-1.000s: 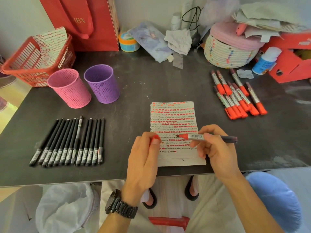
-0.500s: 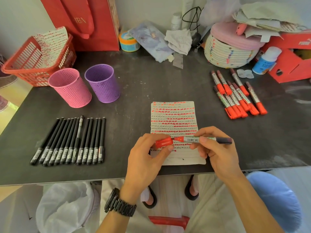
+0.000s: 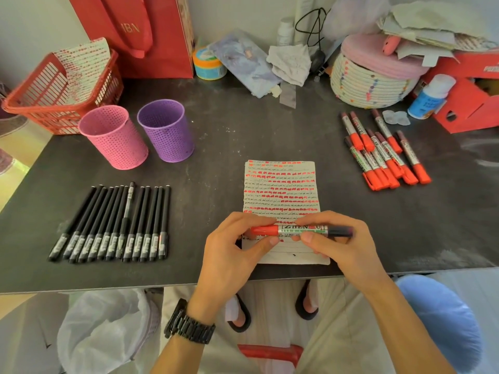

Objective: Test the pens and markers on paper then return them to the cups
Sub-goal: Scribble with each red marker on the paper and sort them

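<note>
One marker [image 3: 302,230] lies level across the lower middle of the frame, its long axis running left to right. Its red-capped end points left and its dark end points right, with the white printed barrel between them. Both hands are clamped on it. The left hand [image 3: 232,255] pinches the red end between thumb and fingertips. The right hand [image 3: 343,249] grips the barrel towards the dark end, with the thumb underneath and the fingers curled over the top. The marker is held just above the lower part of the paper [image 3: 280,190]. That paper lies flat near the front edge of the tabletop [image 3: 243,125] and is covered in rows of red dashes and dark scribbles, with a few lines at its bottom mostly unmarked.

To the upper right, a cluster of red-capped markers [image 3: 383,155] lies on the tabletop, caps towards the lower right and dark ends towards the upper left. To the left, a row of black pens [image 3: 113,225] lies side by side, leaning from lower left to upper right. Beyond them stand a pink cup [image 3: 114,136] and a purple cup [image 3: 166,130], upright and just beside each other. A red basket [image 3: 54,90] holding marked paper sits in the upper left corner. A dark watch [image 3: 189,325] is on the left wrist.
</note>
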A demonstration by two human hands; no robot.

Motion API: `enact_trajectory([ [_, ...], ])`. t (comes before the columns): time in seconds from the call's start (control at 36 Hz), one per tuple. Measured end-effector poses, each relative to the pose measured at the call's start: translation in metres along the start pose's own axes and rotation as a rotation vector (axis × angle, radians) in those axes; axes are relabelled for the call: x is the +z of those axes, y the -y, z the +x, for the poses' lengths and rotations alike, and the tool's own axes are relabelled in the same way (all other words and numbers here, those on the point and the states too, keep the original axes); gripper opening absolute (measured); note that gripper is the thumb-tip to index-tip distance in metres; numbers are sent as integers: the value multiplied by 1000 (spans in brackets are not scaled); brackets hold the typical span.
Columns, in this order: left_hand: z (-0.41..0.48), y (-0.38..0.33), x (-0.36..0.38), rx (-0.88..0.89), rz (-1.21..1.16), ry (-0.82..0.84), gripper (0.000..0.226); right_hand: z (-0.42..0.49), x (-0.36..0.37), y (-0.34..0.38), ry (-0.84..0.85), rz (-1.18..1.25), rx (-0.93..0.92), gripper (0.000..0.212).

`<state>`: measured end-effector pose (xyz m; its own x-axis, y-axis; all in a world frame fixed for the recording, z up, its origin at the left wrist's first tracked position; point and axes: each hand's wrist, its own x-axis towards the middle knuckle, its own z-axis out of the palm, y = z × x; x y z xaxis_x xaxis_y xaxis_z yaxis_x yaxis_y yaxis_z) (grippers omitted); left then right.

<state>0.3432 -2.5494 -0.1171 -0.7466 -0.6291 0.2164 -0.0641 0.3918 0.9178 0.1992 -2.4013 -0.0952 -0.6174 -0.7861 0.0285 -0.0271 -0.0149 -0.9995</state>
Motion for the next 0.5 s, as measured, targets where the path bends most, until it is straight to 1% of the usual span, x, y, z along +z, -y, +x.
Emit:
enact_trajectory([
  [0.19,1,-1,-3,-24,-57,5,27,0,-1,2,-31,-63,3,21],
  [0.39,1,1,-5,-39,-61,30,24,1,-5,2,-4,-99,-6,18],
  [0.5,1,2,-6,-55,-71,56,23,1,-6,2,13,-77,-2,18],
])
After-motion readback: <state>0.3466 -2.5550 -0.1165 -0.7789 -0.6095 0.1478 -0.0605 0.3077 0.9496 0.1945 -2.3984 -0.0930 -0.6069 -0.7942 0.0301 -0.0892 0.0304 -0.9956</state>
